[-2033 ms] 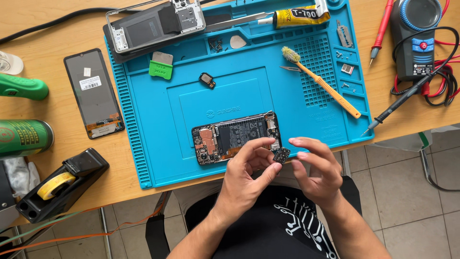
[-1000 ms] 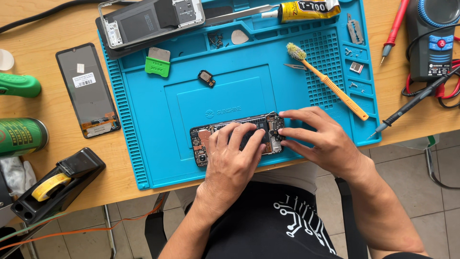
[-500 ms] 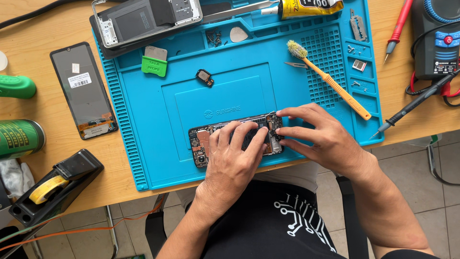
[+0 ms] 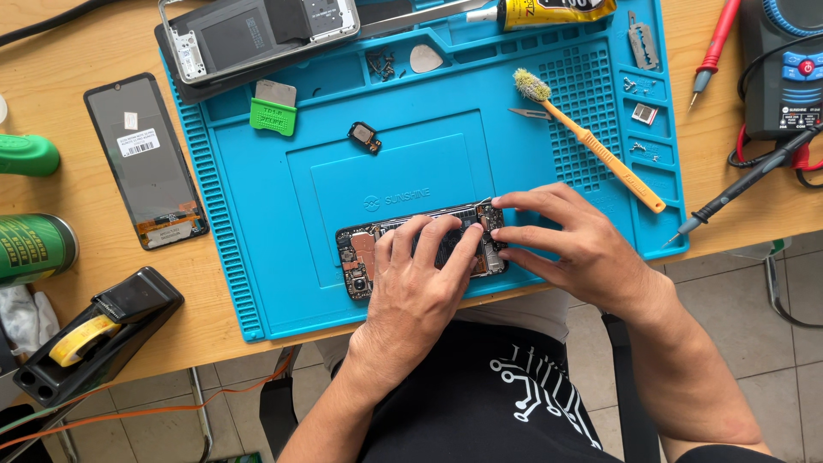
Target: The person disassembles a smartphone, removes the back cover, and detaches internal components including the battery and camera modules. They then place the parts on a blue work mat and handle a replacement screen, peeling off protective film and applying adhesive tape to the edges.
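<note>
The tabletop (image 4: 51, 39) is pale wood with a smooth, lightly glossy grain. On it lies a blue work mat (image 4: 257, 257) of matt rubbery material, ribbed along its edges and moulded into small trays. The opened phone (image 4: 360, 257) shows bare circuit board with coppery and dark metallic patches. The loose screen panel (image 4: 146, 163) is dark, glossy glass carrying a white paper sticker. The brush (image 4: 591, 146) has an orange plastic handle and frayed, rough bristles. The tape dispenser (image 4: 103, 330) is black matt plastic holding a roll of yellowish, slightly shiny tape.
</note>
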